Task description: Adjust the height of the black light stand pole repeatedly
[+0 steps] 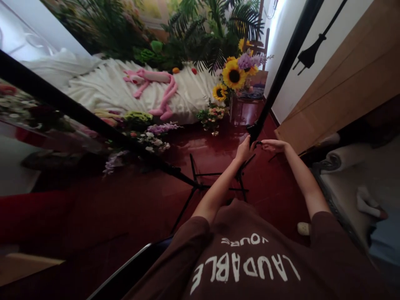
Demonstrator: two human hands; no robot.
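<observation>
A black light stand (276, 83) leans diagonally in front of me, its folding legs near the floor. My left hand (244, 148) is closed round its pole, low down by a dark clamp joint (253, 130). Just right of the pole, my right hand (274, 145) has its fingers together at a small black piece (258, 143), which may be a knob or a bit of cable; it is too small to tell. A black two-pin plug (308, 54) hangs on its cord to the right of the pole.
A second black stand (93, 121) crosses the left side, its legs (196, 185) spread on the dark red floor. Beyond lie a white draped cloth (103, 89), a pink plush toy (156, 77), sunflowers (233, 75) and other flowers. A wooden panel (331, 79) stands right.
</observation>
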